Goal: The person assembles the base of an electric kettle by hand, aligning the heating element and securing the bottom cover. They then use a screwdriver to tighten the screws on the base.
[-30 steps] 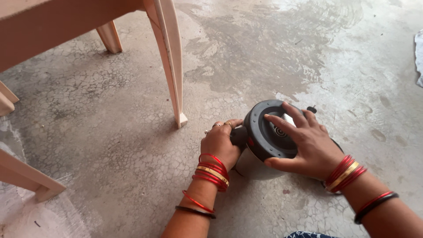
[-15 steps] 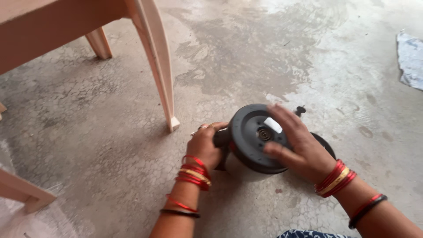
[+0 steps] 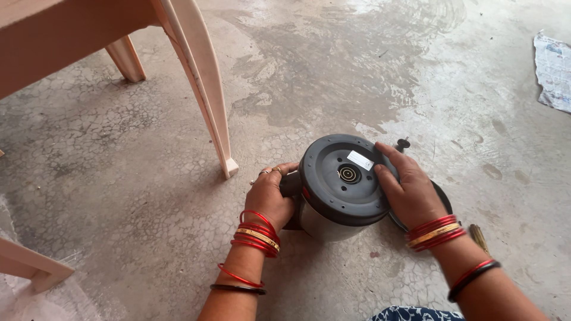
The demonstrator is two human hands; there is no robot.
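An electric kettle (image 3: 333, 220) with a steel body stands upside down on the concrete floor, its black round base (image 3: 345, 178) facing up with a small socket in the middle and a white label beside it. My left hand (image 3: 270, 193) is closed around the kettle's black handle on the left side. My right hand (image 3: 407, 187) rests on the right rim of the black base, fingers curled over the edge. Both wrists wear red and gold bangles.
A pale plastic chair leg (image 3: 205, 89) stands just left of the kettle, with more chair parts at the left edge. A black round disc (image 3: 443, 196) lies partly hidden under my right hand. A small black knob (image 3: 403, 143), a screwdriver (image 3: 479, 238) and a newspaper sheet (image 3: 553, 71) lie to the right.
My right hand slid from the middle of the black base to its right rim, uncovering the socket and label. The kettle turned more upright with its base facing up. The view shifted right.
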